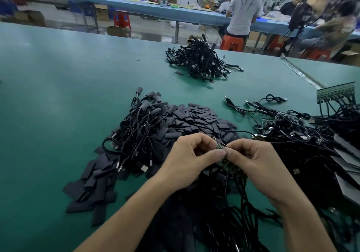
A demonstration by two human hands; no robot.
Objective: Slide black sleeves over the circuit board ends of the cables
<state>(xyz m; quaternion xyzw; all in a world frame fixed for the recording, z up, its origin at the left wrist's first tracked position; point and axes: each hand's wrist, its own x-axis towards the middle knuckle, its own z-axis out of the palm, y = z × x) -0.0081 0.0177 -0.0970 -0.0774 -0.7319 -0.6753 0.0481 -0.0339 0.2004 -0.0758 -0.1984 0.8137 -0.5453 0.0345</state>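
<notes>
The left hand and right hand are meeting at lower centre, both pinching a small green circuit board between thumb and fingertips. A pile of black sleeves is lying just behind them. Tangled cables are crowding the right side, and a far bundle is sitting at upper centre.

This is a factory assembly floor, a large open hall for hand work on electronics. A broad green table carries a heap of black cables, a pile of flat black sleeves and a strip of small circuit boards, all in bulk. Behind it runs a long blue bench strewn with parts, where a person in a grey shirt sits on an orange stool, with cardboard boxes on the floor
</notes>
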